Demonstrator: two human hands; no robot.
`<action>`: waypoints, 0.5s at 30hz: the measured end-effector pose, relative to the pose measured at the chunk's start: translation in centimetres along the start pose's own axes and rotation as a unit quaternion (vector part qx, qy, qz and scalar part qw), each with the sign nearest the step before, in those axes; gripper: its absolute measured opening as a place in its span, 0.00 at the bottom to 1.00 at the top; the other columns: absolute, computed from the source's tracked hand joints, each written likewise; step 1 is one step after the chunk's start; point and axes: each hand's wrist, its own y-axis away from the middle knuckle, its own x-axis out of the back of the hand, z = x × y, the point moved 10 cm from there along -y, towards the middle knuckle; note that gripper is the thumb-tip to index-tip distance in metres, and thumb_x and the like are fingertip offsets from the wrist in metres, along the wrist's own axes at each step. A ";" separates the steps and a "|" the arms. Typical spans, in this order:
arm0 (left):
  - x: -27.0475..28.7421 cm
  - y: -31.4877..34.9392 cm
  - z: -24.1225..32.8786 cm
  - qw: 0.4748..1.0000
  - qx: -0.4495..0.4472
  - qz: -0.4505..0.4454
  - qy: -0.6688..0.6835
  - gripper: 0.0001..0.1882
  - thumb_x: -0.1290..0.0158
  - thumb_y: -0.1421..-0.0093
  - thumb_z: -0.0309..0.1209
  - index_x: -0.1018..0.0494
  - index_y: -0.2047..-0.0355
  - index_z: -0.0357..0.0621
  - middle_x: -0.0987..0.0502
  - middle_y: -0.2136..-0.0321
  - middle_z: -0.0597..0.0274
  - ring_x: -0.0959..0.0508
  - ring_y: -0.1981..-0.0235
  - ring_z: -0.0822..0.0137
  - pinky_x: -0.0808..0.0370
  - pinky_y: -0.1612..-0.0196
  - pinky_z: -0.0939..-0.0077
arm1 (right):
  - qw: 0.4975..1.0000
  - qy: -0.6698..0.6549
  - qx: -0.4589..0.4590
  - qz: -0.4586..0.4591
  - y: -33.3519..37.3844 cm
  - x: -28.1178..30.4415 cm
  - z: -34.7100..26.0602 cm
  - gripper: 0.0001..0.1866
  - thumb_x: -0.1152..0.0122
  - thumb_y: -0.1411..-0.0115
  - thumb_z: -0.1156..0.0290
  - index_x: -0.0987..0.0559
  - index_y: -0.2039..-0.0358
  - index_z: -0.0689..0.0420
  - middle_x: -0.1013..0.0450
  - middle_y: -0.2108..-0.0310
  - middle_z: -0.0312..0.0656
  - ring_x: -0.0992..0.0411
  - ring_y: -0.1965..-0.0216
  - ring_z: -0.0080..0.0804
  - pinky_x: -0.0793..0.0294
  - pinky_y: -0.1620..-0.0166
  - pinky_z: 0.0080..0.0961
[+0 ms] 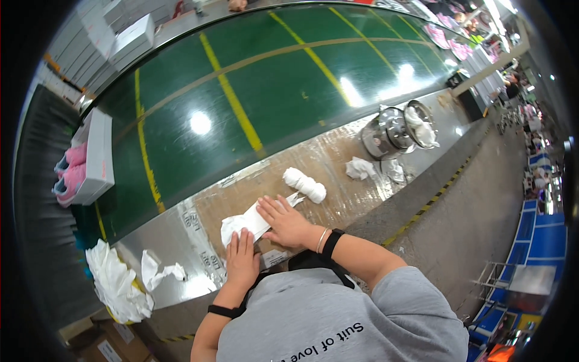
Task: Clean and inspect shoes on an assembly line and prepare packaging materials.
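My left hand (243, 260) lies flat on the near end of a folded white sheet (232, 225), paper or thin cloth; which one I cannot tell. Across the sheet's right part rests my right hand (284, 223), its fingers stretched out and pressing down. Both hands are open and grip nothing. Just beyond the right hand is a twisted white roll (304, 184), apart from the fingers. The sheet's far corner reaches toward that roll. Under everything is brown cardboard (265, 175) taped onto the metal ledge.
A green belt (265, 90) with yellow lines runs along the far side. Crumpled white paper (360, 169) and a steel pot (385, 134) stand to the right. At left are an open box (99, 158) with pink shoes (72, 172) and a white crumpled pile (117, 283).
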 end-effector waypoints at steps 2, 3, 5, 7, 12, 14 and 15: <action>-0.4 -0.2 -0.3 1.000 0.006 -0.010 -0.014 0.33 0.44 0.53 0.29 0.40 0.45 0.34 0.43 0.41 0.47 0.45 0.40 0.43 0.45 0.42 0.52 | 1.000 0.010 0.004 0.023 0.2 2.2 -0.4 0.35 0.49 0.43 0.51 0.38 0.43 0.63 0.46 0.39 0.52 0.52 0.36 0.45 0.58 0.36 0.44; -0.4 -0.3 0.0 1.000 -0.006 -0.008 -0.011 0.33 0.44 0.53 0.29 0.40 0.45 0.34 0.43 0.41 0.47 0.45 0.40 0.43 0.45 0.42 0.52 | 0.999 0.014 0.015 0.044 0.4 3.6 -0.6 0.33 0.48 0.44 0.52 0.36 0.45 0.63 0.44 0.41 0.51 0.51 0.36 0.44 0.57 0.36 0.45; -0.1 -0.4 0.0 1.000 0.002 -0.006 -0.014 0.33 0.44 0.53 0.28 0.39 0.46 0.33 0.42 0.42 0.47 0.44 0.41 0.43 0.45 0.42 0.52 | 0.996 0.012 -0.001 0.085 1.5 6.2 0.4 0.28 0.47 0.44 0.56 0.32 0.48 0.60 0.40 0.44 0.50 0.48 0.38 0.44 0.55 0.37 0.45; 0.1 -0.6 0.3 1.000 -0.015 0.002 -0.009 0.32 0.44 0.53 0.29 0.39 0.46 0.32 0.42 0.43 0.47 0.44 0.41 0.42 0.46 0.43 0.51 | 0.988 -0.016 -0.096 0.116 3.3 8.3 3.7 0.24 0.44 0.46 0.62 0.31 0.50 0.59 0.38 0.47 0.50 0.44 0.41 0.48 0.50 0.38 0.44; 0.6 -1.0 0.5 0.999 -0.033 0.006 -0.010 0.30 0.43 0.52 0.31 0.38 0.49 0.32 0.41 0.45 0.44 0.45 0.42 0.41 0.49 0.43 0.47 | 0.953 0.049 -0.188 0.233 9.1 15.1 9.0 0.19 0.43 0.50 0.71 0.28 0.56 0.58 0.35 0.52 0.50 0.39 0.48 0.50 0.42 0.45 0.43; 0.6 -0.9 0.1 0.999 -0.031 0.001 -0.005 0.29 0.43 0.52 0.31 0.37 0.50 0.32 0.40 0.46 0.44 0.44 0.43 0.41 0.49 0.44 0.46 | 0.916 0.104 -0.214 0.324 11.8 19.8 10.0 0.17 0.42 0.52 0.75 0.27 0.59 0.57 0.32 0.55 0.48 0.37 0.50 0.47 0.40 0.48 0.40; 0.7 -0.9 0.1 0.999 -0.038 0.008 -0.007 0.29 0.43 0.52 0.31 0.37 0.50 0.32 0.40 0.46 0.44 0.44 0.43 0.41 0.49 0.44 0.46 | 0.898 0.130 -0.225 0.356 13.0 22.3 10.7 0.17 0.41 0.53 0.76 0.26 0.60 0.57 0.31 0.57 0.46 0.36 0.52 0.46 0.39 0.49 0.39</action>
